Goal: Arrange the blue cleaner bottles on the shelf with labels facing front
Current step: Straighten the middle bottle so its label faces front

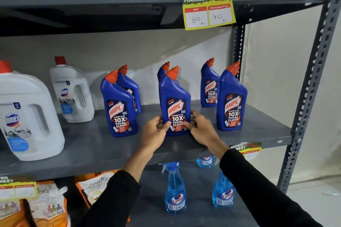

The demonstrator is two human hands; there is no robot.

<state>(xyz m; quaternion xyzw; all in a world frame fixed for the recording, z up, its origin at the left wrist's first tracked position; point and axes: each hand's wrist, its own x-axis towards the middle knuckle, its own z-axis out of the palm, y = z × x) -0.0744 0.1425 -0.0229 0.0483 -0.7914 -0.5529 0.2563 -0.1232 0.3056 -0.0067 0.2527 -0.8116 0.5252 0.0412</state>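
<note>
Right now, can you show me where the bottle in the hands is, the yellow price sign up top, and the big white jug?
Held blue bottle [175, 108], head view, on its front label.
Yellow price sign [208, 6], head view, sign's middle.
Big white jug [27, 116], head view, front face by the handle.

grey shelf [88, 145] | six blue bottles [120, 108] | two white jugs [27, 116]

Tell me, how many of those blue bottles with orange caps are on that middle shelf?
6: front left, one behind it, middle one held by both hands, one behind it, back right, front right. None seem hidden.
</note>
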